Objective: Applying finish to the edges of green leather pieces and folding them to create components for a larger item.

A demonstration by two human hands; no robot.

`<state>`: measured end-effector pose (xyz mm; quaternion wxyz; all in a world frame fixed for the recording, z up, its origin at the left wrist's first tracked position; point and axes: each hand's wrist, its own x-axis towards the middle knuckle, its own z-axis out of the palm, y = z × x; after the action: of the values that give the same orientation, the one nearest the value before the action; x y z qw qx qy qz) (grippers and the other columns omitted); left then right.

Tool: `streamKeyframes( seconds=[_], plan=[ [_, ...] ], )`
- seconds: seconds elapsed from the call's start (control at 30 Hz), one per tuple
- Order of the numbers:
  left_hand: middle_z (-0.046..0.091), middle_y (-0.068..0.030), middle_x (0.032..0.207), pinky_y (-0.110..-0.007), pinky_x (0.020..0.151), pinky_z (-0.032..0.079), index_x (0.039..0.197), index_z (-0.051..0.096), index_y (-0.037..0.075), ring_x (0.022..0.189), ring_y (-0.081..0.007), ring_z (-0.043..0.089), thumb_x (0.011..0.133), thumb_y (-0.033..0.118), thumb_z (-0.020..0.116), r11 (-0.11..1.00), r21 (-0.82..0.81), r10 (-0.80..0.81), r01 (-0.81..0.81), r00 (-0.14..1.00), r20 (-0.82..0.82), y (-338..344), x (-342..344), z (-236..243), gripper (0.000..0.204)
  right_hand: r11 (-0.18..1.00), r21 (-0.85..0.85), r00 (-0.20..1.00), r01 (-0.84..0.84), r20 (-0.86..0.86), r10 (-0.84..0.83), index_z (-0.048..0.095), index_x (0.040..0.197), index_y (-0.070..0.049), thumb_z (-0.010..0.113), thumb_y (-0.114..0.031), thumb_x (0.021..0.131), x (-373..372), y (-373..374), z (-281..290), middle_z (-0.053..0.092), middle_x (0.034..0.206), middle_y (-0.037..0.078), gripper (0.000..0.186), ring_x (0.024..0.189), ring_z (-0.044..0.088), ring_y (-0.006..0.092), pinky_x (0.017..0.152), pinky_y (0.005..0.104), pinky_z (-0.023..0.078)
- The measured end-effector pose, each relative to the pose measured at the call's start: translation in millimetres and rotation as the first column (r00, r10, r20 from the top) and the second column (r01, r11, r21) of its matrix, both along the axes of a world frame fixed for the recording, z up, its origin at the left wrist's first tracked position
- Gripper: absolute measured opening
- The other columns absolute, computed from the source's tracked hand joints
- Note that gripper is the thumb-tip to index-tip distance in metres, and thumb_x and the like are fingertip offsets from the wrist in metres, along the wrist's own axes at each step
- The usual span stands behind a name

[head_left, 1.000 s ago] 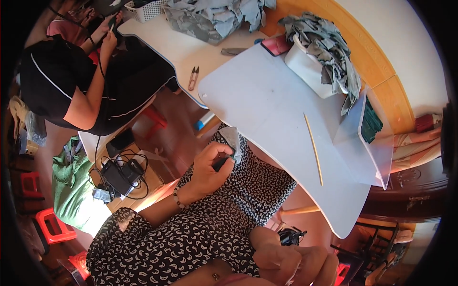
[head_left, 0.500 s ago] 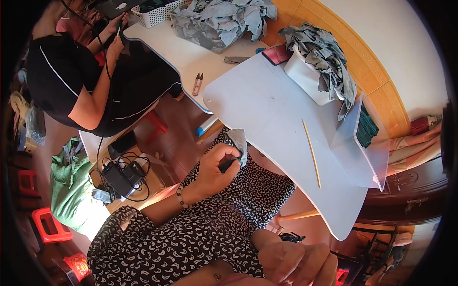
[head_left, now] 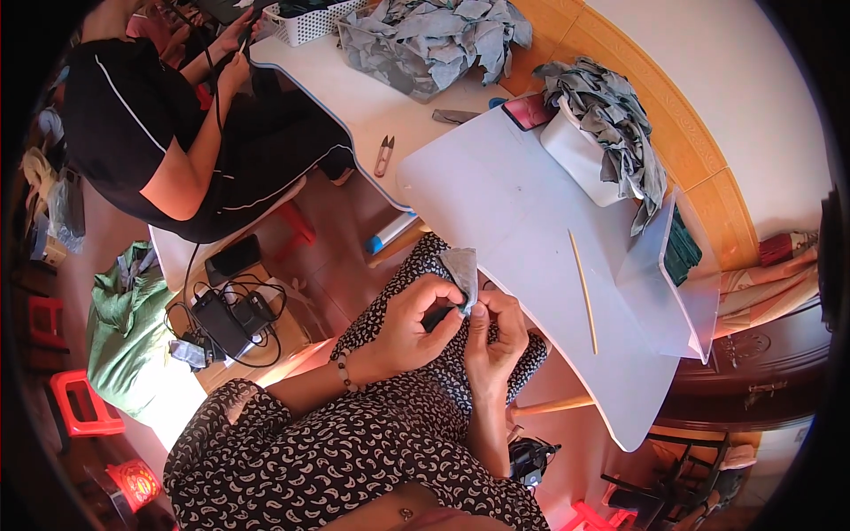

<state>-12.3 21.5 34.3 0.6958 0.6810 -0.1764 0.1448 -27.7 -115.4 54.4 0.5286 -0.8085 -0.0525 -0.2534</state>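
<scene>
Where hands (head_left: 409,329) (head_left: 498,343) meet — grey cloth (head_left: 460,268), pinched

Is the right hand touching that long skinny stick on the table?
Apart. The head view shows bare tabletop between the stick and the right hand, which is by the small grey cloth.

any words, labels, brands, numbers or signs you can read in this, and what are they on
No text can be read for certain.
Red object at lower left: yellowish marks, too blurred to read.
Flat phone-like object with a pinkish-red face: any text is too small to read.
Black boxy device among the cables: no legible label.
Grey cloth piece in the left hand: no lettering visible.
</scene>
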Motion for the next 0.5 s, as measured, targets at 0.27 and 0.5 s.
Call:
streamKeyframes(
  seconds=[0.27,0.5],
  plan=[
    [0.062,-0.0082,0.092,-0.029,0.066,0.049,0.103,0.062,0.003,0.075,-0.0186,0.061,0.086,0.000,0.071,0.995,0.096,0.018,-0.024,0.998,0.063,8.7,-4.0,-0.5,0.020,0.999,-0.031,1.000,-0.024,-0.016,0.024,0.067,0.095,0.001,0.076,-0.001,0.087,-12.0,5.3,3.2,0.065,0.090,0.009,0.012,0.076,0.060,0.0152,0.068,0.0285,0.051],
    [0.063,-0.0092,0.094,-0.030,0.067,0.050,0.104,0.062,0.002,0.078,-0.0197,0.064,0.087,0.002,0.070,0.995,0.102,0.008,-0.017,0.996,0.091,8.6,-5.3,-6.8,0.019,0.974,-0.221,0.995,0.051,0.095,-0.031,0.063,0.086,-0.001,0.077,-0.001,0.085,-14.0,7.7,-1.8,0.064,0.087,0.010,0.014,0.074,0.058,0.0216,0.066,0.0332,0.048]
  ],
)
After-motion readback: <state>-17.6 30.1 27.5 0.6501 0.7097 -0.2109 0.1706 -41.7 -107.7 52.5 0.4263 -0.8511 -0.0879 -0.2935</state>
